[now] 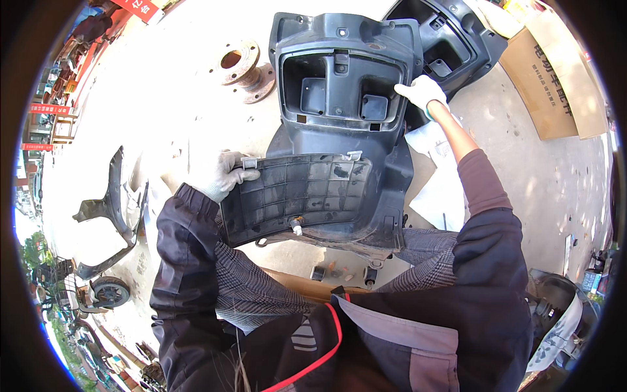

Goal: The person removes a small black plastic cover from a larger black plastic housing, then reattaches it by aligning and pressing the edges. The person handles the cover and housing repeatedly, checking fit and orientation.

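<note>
A black plastic scooter panel (343,138) with two open storage compartments stands in front of me, its lower end between my knees. My left hand (225,175), in a pale work glove, grips the upper left corner of a black ribbed cover (297,196). The cover's ribbed side faces me, and it overlaps the panel's lower part. Two light clips sit on its top edge; a lock cylinder (296,226) juts out near its bottom. My right hand (423,93), also gloved, is closed at the panel's right edge beside the right compartment; some of its fingers are hidden.
Behind the panel, at the upper right, lies a similar black panel (450,39). A rusty flanged metal piece (246,73) stands beyond to the left. Another dark scooter fairing (116,196) lies farther left, near a wheel (111,291). A cardboard box (539,85) is at the right.
</note>
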`<state>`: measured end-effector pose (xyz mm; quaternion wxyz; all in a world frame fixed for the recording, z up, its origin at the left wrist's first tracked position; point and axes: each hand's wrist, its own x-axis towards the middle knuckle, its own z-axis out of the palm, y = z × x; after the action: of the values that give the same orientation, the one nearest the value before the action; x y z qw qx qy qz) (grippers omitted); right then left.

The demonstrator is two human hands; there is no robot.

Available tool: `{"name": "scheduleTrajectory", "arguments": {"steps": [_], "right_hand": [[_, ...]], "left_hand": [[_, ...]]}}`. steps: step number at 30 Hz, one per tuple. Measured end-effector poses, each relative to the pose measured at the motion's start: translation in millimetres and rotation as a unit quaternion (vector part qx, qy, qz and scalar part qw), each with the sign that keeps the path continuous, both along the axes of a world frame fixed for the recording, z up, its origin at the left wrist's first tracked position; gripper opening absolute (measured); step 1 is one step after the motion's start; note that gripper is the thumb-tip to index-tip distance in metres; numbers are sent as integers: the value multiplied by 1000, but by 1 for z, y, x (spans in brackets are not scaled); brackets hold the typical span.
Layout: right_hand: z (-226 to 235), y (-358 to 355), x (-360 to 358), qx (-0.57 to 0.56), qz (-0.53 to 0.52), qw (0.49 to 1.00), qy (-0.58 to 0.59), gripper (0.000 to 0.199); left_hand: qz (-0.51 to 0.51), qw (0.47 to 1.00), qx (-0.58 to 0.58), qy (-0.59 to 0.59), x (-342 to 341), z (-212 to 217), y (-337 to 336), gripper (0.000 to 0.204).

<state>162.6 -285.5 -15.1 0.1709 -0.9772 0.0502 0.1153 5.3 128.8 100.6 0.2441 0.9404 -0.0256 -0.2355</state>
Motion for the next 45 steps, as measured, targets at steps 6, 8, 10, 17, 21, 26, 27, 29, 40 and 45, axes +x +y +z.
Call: {"name": "scheduleTrajectory", "arguments": {"steps": [6,8,10,17,21,26,27,29,40,45], "right_hand": [[-48,-2,-5,205,-159,965,27,87],[-68,6,-6,310,-211,926,-35,89],[-76,13,-3,371,-218,901,-53,79],[-30,39,7,11,-209,977,-51,35],[7,58,-8,4,-164,982,-94,39],[35,83,-17,-16,-94,983,-156,48],[40,88,-16,-19,-87,981,-172,48],[51,96,-14,-23,-94,979,-181,49],[122,115,-14,-126,-4,951,-281,55],[206,169,-3,-150,48,897,-414,55]], "left_hand": [[-6,998,-26,-65,0,12,32,29],[13,995,-49,-90,2,15,46,29],[85,987,-91,-103,6,18,61,27],[218,925,-187,-250,18,11,116,44],[270,907,-86,-312,22,5,144,47],[285,889,-78,-350,13,3,159,42],[297,883,-66,-358,11,3,161,37],[325,867,-43,-376,8,5,165,35],[475,723,-114,-489,-57,-17,253,42],[589,505,-352,-524,-167,-17,344,32]]}}
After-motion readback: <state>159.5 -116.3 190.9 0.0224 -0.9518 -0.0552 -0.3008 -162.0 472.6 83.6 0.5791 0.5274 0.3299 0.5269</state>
